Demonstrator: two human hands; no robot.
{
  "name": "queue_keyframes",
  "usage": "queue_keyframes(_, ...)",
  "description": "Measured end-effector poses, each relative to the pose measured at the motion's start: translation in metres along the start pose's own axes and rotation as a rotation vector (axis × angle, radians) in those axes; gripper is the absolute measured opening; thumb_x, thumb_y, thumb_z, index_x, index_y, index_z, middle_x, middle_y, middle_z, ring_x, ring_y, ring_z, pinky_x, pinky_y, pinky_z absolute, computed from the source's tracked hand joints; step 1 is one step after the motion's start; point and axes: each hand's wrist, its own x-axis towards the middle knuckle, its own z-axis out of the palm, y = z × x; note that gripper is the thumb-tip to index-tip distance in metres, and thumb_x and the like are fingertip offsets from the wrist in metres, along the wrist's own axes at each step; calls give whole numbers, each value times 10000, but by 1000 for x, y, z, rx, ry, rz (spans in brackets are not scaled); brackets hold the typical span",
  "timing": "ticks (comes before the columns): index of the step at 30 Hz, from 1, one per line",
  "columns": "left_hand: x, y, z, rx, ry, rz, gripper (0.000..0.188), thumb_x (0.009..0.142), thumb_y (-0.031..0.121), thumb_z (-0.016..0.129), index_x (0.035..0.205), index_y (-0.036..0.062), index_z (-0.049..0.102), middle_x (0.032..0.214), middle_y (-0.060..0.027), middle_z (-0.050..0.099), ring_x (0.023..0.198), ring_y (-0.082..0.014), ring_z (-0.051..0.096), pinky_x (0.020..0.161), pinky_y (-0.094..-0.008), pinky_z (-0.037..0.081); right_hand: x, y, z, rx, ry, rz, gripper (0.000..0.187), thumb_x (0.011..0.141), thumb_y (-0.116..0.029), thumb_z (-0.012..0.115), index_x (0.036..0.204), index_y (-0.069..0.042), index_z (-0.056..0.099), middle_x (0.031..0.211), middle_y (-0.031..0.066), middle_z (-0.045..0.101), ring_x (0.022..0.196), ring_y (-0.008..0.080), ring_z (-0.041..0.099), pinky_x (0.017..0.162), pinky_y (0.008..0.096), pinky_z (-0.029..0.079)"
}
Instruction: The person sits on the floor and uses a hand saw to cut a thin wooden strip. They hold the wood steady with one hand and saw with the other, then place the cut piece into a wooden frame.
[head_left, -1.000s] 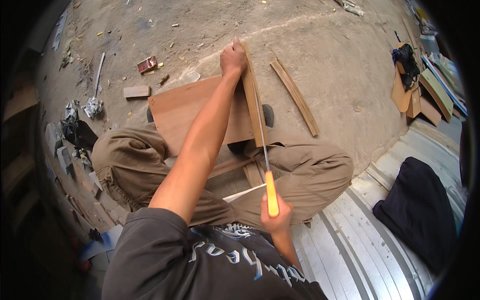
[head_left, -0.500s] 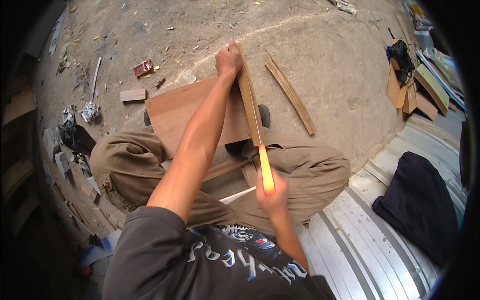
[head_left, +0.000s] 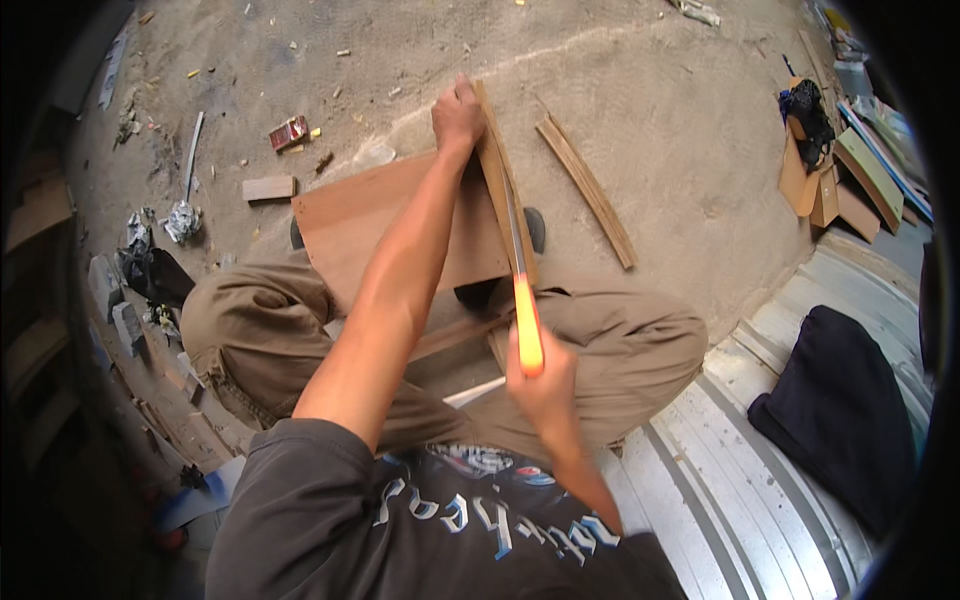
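My right hand (head_left: 543,385) is wrapped round the yellow-and-orange handle of a hand saw (head_left: 527,325). Its narrow metal blade points away from me, seen nearly edge-on, along a long wooden strip (head_left: 490,150). Wood shows on both sides of the blade. At the strip's far end, my left hand (head_left: 458,115) grips it, with the fingertips partly hidden. Beneath my left forearm lies a broad reddish-brown wooden panel (head_left: 365,215), its right side against the strip.
Split wooden strips (head_left: 588,195) lie on the ground at right, and a small wood block (head_left: 269,188) and a red packet (head_left: 288,133) at left. Ribbed metal sheeting (head_left: 700,470) bears a dark cloth (head_left: 835,410). Cardboard (head_left: 798,180) stands far right. My crossed legs frame the work.
My right hand has pushed the saw slightly forward and left, and more of the blade's side shows. My left hand keeps its grip on the wooden strip.
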Motion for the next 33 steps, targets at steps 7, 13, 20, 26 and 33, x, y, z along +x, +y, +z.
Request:
queue_keyframes(7,5,5,-2,69,10,-70,695,969,523,324,819,-55,680,901,-307,661,918,-467,628,838,-517,453,-70,-1,-38,32,-76,29,413,855,-20,596,1261,47,562,1142,244,641,867,323,707,713,328,543)
queue_keyframes(13,1,1,1,29,-28,21,705,968,524,320,830,-65,680,904,-308,661,939,-470,622,847,-517,446,16,4,-3,41,16,16,357,850,-67,616,1192,35,600,804,248,656,691,405,666,609,392,527)
queue_keyframes(20,-2,18,-11,45,-56,-85,687,966,509,330,933,-68,700,967,-327,654,998,-472,622,900,-512,457,-44,4,-25,66,-51,27,487,876,-40,580,1352,26,502,1068,245,655,889,352,697,750,371,540)
queue_keyframes(26,-5,4,-3,52,-104,-13,681,965,508,328,944,-57,708,987,-322,657,1002,-463,627,903,-512,458,49,13,17,173,150,-120,215,920,-127,614,770,16,555,551,108,481,498,164,445,489,337,384)
queue_keyframes(33,-3,1,-6,88,-75,-80,697,976,510,306,928,-66,695,945,-330,650,1003,-482,609,895,-519,442,-51,21,-24,131,55,4,297,870,-74,633,1140,49,636,654,191,608,570,305,656,557,365,500)
